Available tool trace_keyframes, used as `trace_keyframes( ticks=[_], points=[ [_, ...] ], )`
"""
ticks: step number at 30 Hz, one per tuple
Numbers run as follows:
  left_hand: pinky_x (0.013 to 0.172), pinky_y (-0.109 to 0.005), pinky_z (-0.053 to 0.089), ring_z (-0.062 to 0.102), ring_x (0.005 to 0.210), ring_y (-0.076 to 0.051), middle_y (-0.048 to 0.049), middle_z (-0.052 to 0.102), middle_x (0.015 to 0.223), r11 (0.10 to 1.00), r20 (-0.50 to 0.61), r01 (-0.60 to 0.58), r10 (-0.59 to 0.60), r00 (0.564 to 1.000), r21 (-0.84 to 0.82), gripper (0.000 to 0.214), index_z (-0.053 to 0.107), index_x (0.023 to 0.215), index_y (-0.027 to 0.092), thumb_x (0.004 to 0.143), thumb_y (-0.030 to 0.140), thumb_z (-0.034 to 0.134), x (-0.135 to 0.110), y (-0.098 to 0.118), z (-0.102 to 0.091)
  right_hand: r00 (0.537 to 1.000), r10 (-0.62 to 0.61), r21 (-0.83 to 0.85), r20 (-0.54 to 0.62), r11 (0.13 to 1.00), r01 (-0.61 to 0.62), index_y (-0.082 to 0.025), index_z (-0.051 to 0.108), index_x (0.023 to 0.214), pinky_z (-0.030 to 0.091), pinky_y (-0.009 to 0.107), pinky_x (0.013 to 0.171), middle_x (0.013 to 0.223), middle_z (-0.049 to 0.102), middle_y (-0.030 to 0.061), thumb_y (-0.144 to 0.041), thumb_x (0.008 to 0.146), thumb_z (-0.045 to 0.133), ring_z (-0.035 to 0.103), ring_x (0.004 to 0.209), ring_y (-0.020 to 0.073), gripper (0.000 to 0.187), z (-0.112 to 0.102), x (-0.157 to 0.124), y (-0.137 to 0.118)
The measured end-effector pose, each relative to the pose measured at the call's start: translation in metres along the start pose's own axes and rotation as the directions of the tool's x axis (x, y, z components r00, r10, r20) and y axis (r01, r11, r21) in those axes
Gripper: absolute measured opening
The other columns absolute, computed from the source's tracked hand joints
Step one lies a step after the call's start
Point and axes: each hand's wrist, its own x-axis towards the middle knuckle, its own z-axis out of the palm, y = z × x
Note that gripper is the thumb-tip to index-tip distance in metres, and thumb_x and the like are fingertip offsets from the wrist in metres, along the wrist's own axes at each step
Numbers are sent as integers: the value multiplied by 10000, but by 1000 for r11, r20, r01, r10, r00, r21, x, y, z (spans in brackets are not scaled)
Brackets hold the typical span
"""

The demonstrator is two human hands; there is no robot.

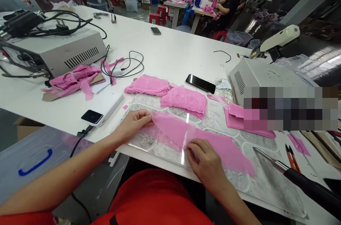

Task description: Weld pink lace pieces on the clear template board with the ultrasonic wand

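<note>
A thin pink lace-edged fabric piece [170,127] lies over a clear plate [269,189] in front of me. My left hand [138,120] pinches its upper left corner between thumb and fingers. With curled fingers, my right hand [205,157] grips the lower edge near the middle, beside a glossy transparent strip. To the right of that hand, a second plain pink fabric piece [223,148] spreads flat, meeting or overlapping the first. Just beyond the hands sit two stacks of pink lace pieces, a left stack [147,86] and a right stack [185,100].
A black-handled tool with a metal tip [282,168] lies at right, near orange-handled tweezers [291,157]. Folded pink fabric [234,122] and a grey box [266,72] stand beyond. A phone [200,83], white power bank [106,111] and cabled grey machine [71,53] occupy the table.
</note>
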Motion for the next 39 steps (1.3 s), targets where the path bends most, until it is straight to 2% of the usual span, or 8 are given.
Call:
trace_keyframes(
  ticks=[6, 10, 16, 25, 28, 33, 35, 39],
  points=[
    [845, -321, 532, 643, 772, -153, -5, 654, 734, 998, 51, -52, 51, 997, 21, 316, 632, 684, 152, 654, 444, 751, 8, 1, -1, 1000, -3, -30, -14, 1000, 3, -216, 575, 881, 528, 306, 701, 859, 641, 45, -98, 847, 547, 608, 824, 175, 126, -8, 11, 7],
    [681, -250, 494, 600, 686, -137, -10, 643, 720, 954, 32, -152, 149, 988, 257, 264, 650, 722, 154, 734, 418, 641, 10, 3, -14, 999, -49, -16, -19, 999, 49, -221, 583, 894, 526, 303, 708, 866, 636, 47, -83, 834, 561, 603, 830, 173, 152, -9, 21, -1],
    [615, -237, 435, 585, 742, -148, -57, 665, 906, 665, 147, -391, 394, 907, 636, 210, 609, 682, 164, 798, 303, 501, -1, -2, -35, 990, -132, 33, 44, 991, 130, -217, 590, 890, 508, 292, 678, 863, 638, 48, -76, 847, 536, 590, 790, 161, 157, 4, 23, -17],
    [795, -315, 517, 632, 916, -199, -99, 633, 1085, 321, 305, -438, 389, 869, 840, 226, 610, 777, 165, 881, 231, 420, -20, -1, -45, 982, -177, 45, 70, 984, 174, -189, 584, 894, 510, 284, 682, 869, 629, 57, -72, 848, 544, 577, 789, 158, 132, 8, 21, -17],
    [831, -345, 531, 634, 977, -217, -107, 646, 1084, 219, 318, -478, 510, 800, 851, 225, 630, 873, 165, 914, 233, 419, -21, -3, -48, 988, -140, 37, 69, 990, 138, -183, 588, 940, 524, 290, 686, 892, 638, 67, -66, 833, 552, 586, 807, 167, 162, 7, 18, -14],
    [1053, -427, 428, 534, 1232, -243, -119, 599, 1298, -23, 579, -706, 591, 561, 708, 282, 619, 1177, 175, 966, 229, 440, -15, -12, -34, 991, -100, 22, 93, 995, 98, -183, 598, 963, 539, 299, 685, 898, 656, 68, -83, 838, 550, 599, 791, 168, 167, 3, 16, -11],
    [1120, -495, 337, 439, 1339, -278, -113, 510, 1417, -107, 689, -745, 484, 539, 658, 343, 563, 1296, 201, 978, 260, 450, -11, -18, -27, 991, -89, 14, 98, 996, 89, -187, 606, 922, 539, 297, 682, 869, 661, 59, -96, 848, 551, 602, 769, 161, 130, 1, 16, -8],
    [1145, -526, 274, 376, 1387, -299, -95, 435, 1482, -155, 731, -733, 346, 588, 662, 399, 506, 1374, 238, 989, 328, 455, -6, -32, -25, 997, -66, -10, 47, 998, 66, -195, 623, 932, 548, 302, 701, 869, 676, 57, -105, 855, 550, 619, 787, 162, 139, -3, 19, -1]
  ],
)
